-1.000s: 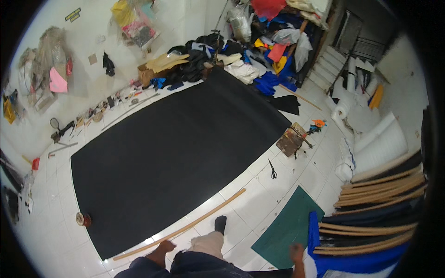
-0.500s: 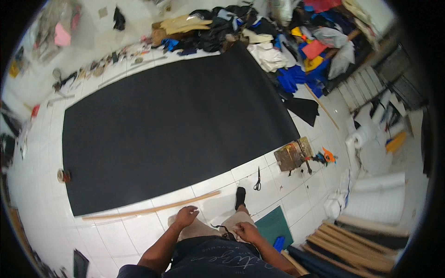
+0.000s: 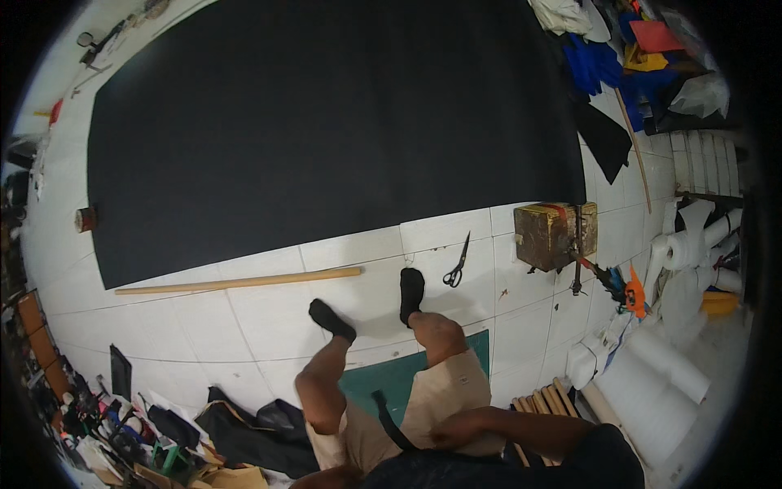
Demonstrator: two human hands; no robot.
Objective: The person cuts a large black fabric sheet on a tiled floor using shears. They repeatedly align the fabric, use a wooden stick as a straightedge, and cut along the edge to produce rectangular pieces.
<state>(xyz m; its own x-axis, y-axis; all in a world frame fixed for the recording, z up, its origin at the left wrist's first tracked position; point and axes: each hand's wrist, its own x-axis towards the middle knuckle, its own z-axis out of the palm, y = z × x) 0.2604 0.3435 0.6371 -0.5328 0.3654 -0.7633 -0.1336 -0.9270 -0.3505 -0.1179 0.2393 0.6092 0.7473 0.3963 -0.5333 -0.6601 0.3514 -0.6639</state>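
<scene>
My right hand point(image 3: 453, 430) rests against the beige shorts point(image 3: 450, 397) near the hip, its fingers hard to make out. Beside it a black strap point(image 3: 389, 420) hangs down at the waist. Low at the picture's edge, my left hand point(image 3: 336, 477) is by the other hip, mostly hidden and dark. Ahead of my feet lies a large black sheet point(image 3: 326, 130) spread over the white tiles. A pair of black-handled scissors point(image 3: 458, 265) and a long wooden strip point(image 3: 240, 283) lie on the floor between the sheet and me.
A worn metal-edged block point(image 3: 544, 236) sits at the sheet's near right corner, with an orange-ended tool point(image 3: 634, 292) beside it. A tape roll point(image 3: 85, 219) stands at the left edge. A green mat point(image 3: 376, 377) lies under my legs. White rolls point(image 3: 652, 383) are at right.
My view has tilted down and both legs now show, with feet apart. The left hand has drawn back from in front of the shorts to the hip. The right hand stays near the shorts.
</scene>
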